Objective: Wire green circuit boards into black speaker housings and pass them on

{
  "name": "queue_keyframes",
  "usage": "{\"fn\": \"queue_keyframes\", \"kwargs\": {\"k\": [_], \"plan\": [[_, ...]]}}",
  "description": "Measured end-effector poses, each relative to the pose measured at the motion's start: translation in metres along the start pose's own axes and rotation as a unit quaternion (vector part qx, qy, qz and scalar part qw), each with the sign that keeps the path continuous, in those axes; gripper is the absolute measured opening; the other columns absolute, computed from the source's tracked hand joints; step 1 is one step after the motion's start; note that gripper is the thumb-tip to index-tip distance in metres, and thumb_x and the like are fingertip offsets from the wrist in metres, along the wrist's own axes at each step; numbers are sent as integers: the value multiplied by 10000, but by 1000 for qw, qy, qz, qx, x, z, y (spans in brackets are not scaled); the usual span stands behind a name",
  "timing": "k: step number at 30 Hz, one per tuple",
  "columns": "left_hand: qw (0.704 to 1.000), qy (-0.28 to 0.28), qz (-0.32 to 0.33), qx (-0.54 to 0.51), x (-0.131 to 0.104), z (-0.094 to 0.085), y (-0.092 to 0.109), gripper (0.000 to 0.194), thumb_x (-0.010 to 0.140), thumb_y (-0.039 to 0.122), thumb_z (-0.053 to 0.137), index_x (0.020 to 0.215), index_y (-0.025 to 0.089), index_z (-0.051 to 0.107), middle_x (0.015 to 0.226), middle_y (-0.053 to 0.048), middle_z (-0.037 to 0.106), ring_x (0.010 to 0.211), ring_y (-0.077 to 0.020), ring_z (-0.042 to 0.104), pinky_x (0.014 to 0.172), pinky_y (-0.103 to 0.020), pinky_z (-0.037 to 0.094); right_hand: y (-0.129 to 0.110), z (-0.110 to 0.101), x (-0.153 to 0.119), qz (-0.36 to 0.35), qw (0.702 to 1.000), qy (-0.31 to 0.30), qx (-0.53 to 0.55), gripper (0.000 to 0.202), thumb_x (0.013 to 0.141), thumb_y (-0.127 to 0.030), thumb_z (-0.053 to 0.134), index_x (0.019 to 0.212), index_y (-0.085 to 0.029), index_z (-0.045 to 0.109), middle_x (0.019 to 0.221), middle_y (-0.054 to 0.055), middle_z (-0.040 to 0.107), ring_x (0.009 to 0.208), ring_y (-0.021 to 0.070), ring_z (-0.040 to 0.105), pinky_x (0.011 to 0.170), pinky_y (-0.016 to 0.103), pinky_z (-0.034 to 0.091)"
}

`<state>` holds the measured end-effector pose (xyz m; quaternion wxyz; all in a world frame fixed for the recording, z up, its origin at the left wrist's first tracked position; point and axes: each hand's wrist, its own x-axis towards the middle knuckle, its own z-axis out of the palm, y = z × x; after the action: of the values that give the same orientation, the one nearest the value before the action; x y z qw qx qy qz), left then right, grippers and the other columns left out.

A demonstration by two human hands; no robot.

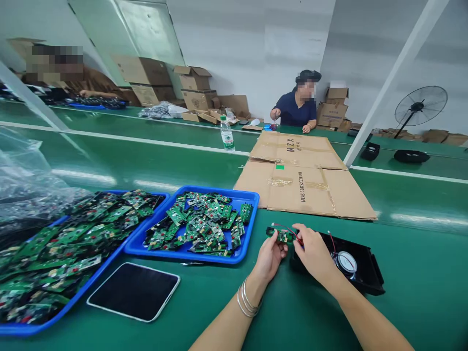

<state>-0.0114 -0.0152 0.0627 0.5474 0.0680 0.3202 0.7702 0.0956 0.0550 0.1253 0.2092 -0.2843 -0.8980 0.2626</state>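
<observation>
A small green circuit board (280, 234) is pinched in my left hand (269, 256), in front of the blue tray's right side. My right hand (310, 249) is closed on a thin red wire (288, 228) at the board's right end. Under and beside my right hand lies a black plastic housing (365, 273) on the green table. A round silver speaker (345, 263) sits inside it, with another red wire (332, 241) rising from near it. The fingertips of my right hand hide where the wire meets the board.
Two blue trays (252, 209) (47, 327) of circuit boards stand left, with a dark tablet (134, 291) before them. Flattened cardboard (303, 187) and a water bottle (227, 135) lie beyond. One person (297, 108) sits across, another (91, 80) at far left.
</observation>
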Motion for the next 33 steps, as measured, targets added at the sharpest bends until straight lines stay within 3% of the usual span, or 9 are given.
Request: {"fn": "queue_keyframes", "kwargs": {"k": [2,4,7,13,16,19,23,27,33], "plan": [[1000,-8,-2,15,0,1,-1,315,763,345,603,967,105,607,813,-59,643,586,-95,543,473,-195,374,6,0,0,33,985,28,168,244,825,-225,465,1065,-189,493,774,20,568,708,166,564,687,312,455],[999,-18,-6,29,0,2,-2,369,760,349,603,1052,124,589,999,-100,638,673,-122,574,522,-220,406,9,-4,1,60,937,48,341,251,822,-303,508,1048,-197,484,753,3,560,648,144,570,632,286,477],[998,-26,7,55,-2,6,0,403,772,360,590,1119,157,559,1121,-111,604,701,-121,574,550,-233,412,10,-13,4,84,882,76,458,247,800,-373,556,951,-178,547,705,3,561,535,118,531,520,260,465],[985,-41,74,152,-13,25,18,434,761,330,617,1145,136,568,672,0,634,569,-95,536,565,-220,401,1,-19,1,15,966,75,245,173,793,-332,578,815,-197,685,701,36,609,649,155,564,542,244,459],[954,-78,109,268,-22,41,33,421,799,293,560,1197,159,534,835,-32,661,623,-102,538,603,-232,429,-2,-16,-3,-10,971,104,214,154,798,-307,570,783,-202,681,724,35,637,644,156,584,532,237,474],[891,-124,138,415,-26,54,45,422,856,267,436,1273,202,453,1086,-66,611,700,-109,535,646,-249,452,-2,-13,-6,-11,965,124,231,142,807,-283,562,767,-187,659,796,46,664,659,156,609,546,234,496],[828,-138,134,527,-26,61,55,437,872,289,388,1299,202,419,1081,-71,606,721,-126,535,654,-260,459,0,-12,-7,-23,960,163,226,119,813,-246,553,774,-179,645,745,31,656,571,123,578,504,216,478],[828,-133,102,535,-27,63,63,461,872,299,376,1313,166,387,985,-64,607,670,-120,523,611,-257,460,0,-12,-7,-26,961,189,202,110,814,-226,546,779,-179,639,605,-10,589,449,88,479,421,198,430],[832,-177,19,526,-30,66,72,462,856,301,431,1294,157,404,731,10,557,632,-114,504,615,-250,448,2,-14,-6,-58,964,197,169,97,808,-201,553,784,-191,646,653,-4,627,502,101,533,470,207,443]]}}
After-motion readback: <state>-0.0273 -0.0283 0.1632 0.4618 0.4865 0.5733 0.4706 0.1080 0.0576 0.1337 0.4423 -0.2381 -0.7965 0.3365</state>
